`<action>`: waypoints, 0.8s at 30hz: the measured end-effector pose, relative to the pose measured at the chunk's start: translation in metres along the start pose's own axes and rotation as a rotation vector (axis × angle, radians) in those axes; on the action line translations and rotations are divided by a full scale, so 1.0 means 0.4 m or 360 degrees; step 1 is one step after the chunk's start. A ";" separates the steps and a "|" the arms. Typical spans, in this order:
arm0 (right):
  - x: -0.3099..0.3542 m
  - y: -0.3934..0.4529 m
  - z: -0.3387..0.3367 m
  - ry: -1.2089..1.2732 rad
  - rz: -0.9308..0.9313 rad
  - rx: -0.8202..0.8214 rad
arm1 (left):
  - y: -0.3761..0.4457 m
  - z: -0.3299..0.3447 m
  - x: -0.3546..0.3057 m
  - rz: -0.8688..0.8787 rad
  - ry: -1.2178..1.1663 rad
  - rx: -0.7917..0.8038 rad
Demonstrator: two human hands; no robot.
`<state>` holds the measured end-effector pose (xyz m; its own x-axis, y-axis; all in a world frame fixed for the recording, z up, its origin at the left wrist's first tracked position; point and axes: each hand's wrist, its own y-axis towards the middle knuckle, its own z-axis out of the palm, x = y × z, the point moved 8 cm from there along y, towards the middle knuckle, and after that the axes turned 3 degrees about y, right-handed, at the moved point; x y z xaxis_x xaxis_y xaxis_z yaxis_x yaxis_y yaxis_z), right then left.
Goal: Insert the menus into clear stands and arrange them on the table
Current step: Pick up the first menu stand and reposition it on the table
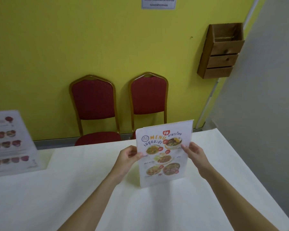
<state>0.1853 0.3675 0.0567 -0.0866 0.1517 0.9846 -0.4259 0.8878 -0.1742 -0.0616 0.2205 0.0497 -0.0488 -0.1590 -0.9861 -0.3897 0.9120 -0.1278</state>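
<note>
Both hands hold a menu point(162, 155) upright over the middle of the table point(57, 197), which is draped in a white cloth. The left hand point(127, 160) pinches the sheet's left edge, its fingers point(138, 155) closed on the paper. The right hand point(194, 153) grips the right edge, thumb pressed to the printed face. The sheet shows the word MENU and photos of dishes. Behind its top right corner a clear stand point(189, 125) shows as a pale panel rising a little above the paper; whether the menu sits fully inside it cannot be told. The lower edge of the sheet is at the cloth or just above it.

At the far left a second menu stand point(10, 140) stands tilted on the table, blurred. Beyond the table two red chairs point(93, 100) face the yellow wall point(40, 39), and a wooden box point(222, 50) hangs at the right of that wall.
</note>
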 end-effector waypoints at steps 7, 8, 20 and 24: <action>0.014 0.068 -0.027 -0.0099 0.0005 0.0243 | 0.023 -0.008 -0.041 0.0101 0.0083 -0.0278; 0.022 0.080 -0.030 -0.0112 -0.0006 0.0266 | 0.033 -0.006 -0.051 0.0111 0.0096 -0.0314; 0.121 0.296 -0.267 -0.0115 -0.0141 0.0099 | 0.266 0.201 -0.187 0.0178 0.0240 -0.0327; 0.127 0.376 -0.369 -0.0123 -0.0150 -0.0020 | 0.345 0.296 -0.210 0.0156 0.0283 -0.0322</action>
<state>0.2497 0.5727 0.0823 -0.1162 0.0341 0.9926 -0.4240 0.9020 -0.0806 -0.0023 0.4043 0.1023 -0.2488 -0.1536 -0.9563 -0.5498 0.8353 0.0089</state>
